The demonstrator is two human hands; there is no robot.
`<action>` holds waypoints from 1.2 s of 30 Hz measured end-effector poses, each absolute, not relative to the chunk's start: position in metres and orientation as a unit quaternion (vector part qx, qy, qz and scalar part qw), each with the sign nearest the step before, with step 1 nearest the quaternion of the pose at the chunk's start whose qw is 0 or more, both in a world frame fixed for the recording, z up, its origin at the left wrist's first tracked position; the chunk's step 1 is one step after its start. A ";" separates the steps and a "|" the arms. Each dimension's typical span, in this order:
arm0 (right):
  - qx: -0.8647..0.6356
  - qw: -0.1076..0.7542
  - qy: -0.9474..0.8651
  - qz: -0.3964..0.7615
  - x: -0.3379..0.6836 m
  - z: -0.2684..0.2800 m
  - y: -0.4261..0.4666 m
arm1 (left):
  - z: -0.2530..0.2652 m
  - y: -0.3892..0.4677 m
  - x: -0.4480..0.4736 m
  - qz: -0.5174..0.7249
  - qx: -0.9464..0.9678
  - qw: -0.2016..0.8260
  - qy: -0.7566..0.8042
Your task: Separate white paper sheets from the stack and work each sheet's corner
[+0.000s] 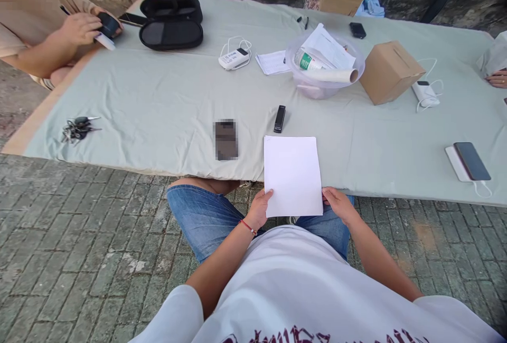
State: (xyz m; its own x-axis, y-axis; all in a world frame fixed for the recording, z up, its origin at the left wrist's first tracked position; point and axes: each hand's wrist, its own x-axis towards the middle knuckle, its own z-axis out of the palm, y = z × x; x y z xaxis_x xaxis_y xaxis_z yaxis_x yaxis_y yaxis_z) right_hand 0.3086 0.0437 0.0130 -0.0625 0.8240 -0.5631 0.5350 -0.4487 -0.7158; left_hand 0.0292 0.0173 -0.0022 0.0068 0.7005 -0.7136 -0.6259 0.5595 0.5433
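Note:
A stack of white paper (293,174) lies partly on the table, its near end jutting past the edge over my lap. A small mark, perhaps a staple, shows at its far left corner. My left hand (259,208) grips the left near side, thumb on top and fingers hidden underneath. At the right near side, my right hand (336,203) is closed at the paper's edge, fingers partly under it. Just beyond the paper lies a black stapler (279,119). To its left is a dark phone-like object (225,139), blurred out.
Farther back on the cloth-covered table (158,116) stand a plastic basin (309,89) of papers and rolls, a cardboard box (390,73) and an open black case (172,34). Keys (79,129) lie left, a phone (471,160) right. Other people's hands hold things at the far sides.

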 end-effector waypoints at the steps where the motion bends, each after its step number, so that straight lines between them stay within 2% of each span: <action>1: -0.647 0.183 -0.459 0.581 0.305 0.010 0.043 | -0.002 0.016 0.028 0.463 0.038 0.713 0.526; 3: -0.594 0.240 -0.366 0.675 0.296 0.005 0.041 | -0.001 0.012 0.023 0.443 0.044 0.726 0.524; 5: -0.555 0.257 -0.303 0.731 0.288 0.000 0.040 | -0.001 0.009 0.016 0.422 0.046 0.737 0.526; 10: -0.534 0.238 -0.280 0.761 0.273 -0.005 0.039 | 0.004 0.014 0.001 0.429 0.053 0.748 0.503; 16: -0.582 0.221 -0.461 0.633 0.272 0.019 0.059 | 0.030 0.038 0.003 0.429 0.163 0.741 0.491; 19: -0.577 0.276 -0.531 0.557 0.280 0.049 0.090 | 0.056 0.067 0.002 0.455 0.257 0.728 0.443; 24: -0.518 0.375 -0.619 0.456 0.283 0.101 0.151 | 0.116 0.142 -0.008 0.532 0.386 0.651 0.380; 28: -0.487 0.392 -0.640 0.446 0.278 0.107 0.186 | 0.136 0.184 -0.011 0.560 0.444 0.590 0.376; 36: -0.418 0.354 -0.649 0.527 0.278 0.097 0.202 | 0.124 0.189 -0.009 0.447 0.525 0.584 0.428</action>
